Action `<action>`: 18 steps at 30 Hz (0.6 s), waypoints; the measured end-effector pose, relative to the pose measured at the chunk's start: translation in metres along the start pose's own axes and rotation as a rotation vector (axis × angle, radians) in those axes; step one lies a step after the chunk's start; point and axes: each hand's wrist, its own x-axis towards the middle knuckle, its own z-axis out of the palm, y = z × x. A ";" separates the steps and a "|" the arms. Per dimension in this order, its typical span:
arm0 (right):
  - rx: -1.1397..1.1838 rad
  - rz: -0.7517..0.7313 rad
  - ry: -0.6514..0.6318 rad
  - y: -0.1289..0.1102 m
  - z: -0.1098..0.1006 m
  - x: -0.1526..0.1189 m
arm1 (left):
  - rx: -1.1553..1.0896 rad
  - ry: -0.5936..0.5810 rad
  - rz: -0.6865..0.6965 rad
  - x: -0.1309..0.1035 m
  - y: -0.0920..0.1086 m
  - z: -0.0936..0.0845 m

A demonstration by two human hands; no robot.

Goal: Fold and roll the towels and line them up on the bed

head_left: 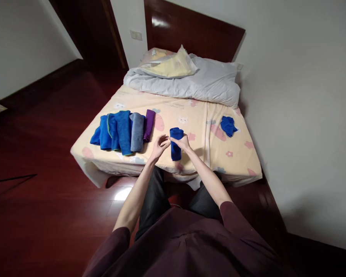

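My right hand (182,142) is closed around a rolled blue towel (176,153), held upright over the front part of the bed. Close by on its left, my left hand (161,145) has its fingers apart and curved, with nothing in them; its fingertips come near the roll's side. To the left lies a row of rolled towels: several blue ones (123,132), a grey one (137,132) and a purple one (149,125). A crumpled blue cloth (228,126) rests at the right side of the bed.
The bed (173,109) has a pale patterned sheet. A grey quilt (178,86) and a yellow pillow (175,65) lie by the dark headboard (190,29). A white wall (300,115) runs along the right, and red-brown floor (46,154) spreads out on the left.
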 end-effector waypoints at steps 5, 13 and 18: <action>0.130 0.032 0.123 -0.018 0.057 0.011 | 0.231 0.010 -0.069 -0.038 -0.052 -0.037; 0.159 0.049 0.066 -0.021 0.129 0.022 | 0.404 0.366 -0.162 -0.027 -0.083 -0.048; 0.153 0.052 0.086 -0.017 0.143 0.040 | 0.411 0.416 -0.225 -0.002 -0.086 -0.059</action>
